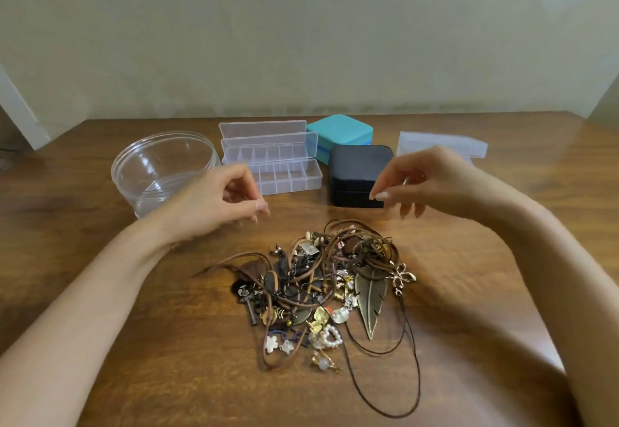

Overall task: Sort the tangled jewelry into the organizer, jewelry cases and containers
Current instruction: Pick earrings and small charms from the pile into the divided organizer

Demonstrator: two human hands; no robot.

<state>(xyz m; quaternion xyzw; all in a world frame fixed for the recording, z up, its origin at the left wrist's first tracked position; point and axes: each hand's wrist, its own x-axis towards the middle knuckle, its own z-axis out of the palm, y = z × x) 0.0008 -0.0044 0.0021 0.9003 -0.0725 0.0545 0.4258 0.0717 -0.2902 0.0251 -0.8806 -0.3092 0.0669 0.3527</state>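
The tangled jewelry (321, 289) is lying in a heap on the wooden surface (134, 376), near the front and between the person's two forearms, with a bronze leaf pendant (370, 299) lying at its right side and a thin dark cord (413, 359) looping out toward the near edge. The left hand (214, 198) is hovering just behind the heap, its grip curled in with the thumb lying against the forefinger and nothing showing inside it. The right hand (432, 178) is hovering opposite, its grip pressing thumb to forefinger; whether something tiny is caught there, I cannot tell. Behind the hands, a round clear container (160, 162) is standing at the left, and two clear compartment organizers (288, 172) are sitting beside it with lids open. A teal jewelry case (338, 131) is resting farther back, a black jewelry case (355, 165) is sitting closed in front of it, and a small clear box (442, 143) is lying at the far right
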